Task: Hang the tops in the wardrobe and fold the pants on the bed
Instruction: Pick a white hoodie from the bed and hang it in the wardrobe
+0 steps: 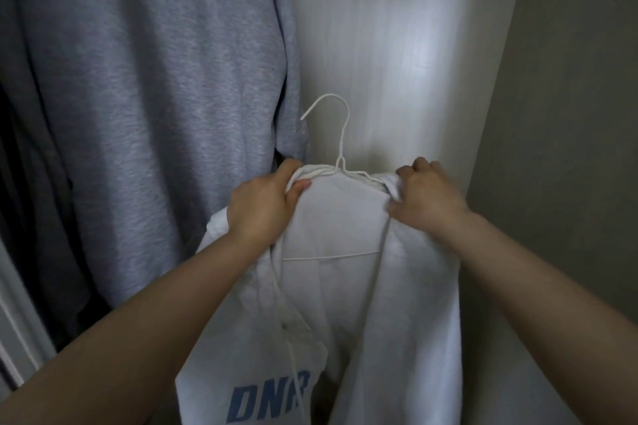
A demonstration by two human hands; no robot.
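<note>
Two bare forearms reach forward; left hand (264,207) and right hand (423,198) grip a white top (345,286) on its hanger (340,145), not yet hung beside a grey top (155,97).

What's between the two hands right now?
Head view: the thin white wire hanger neck and the white top's collar span between left hand and right hand.

White top (345,286) — blue letters "DNR" (right edge hidden) — low front.
</note>
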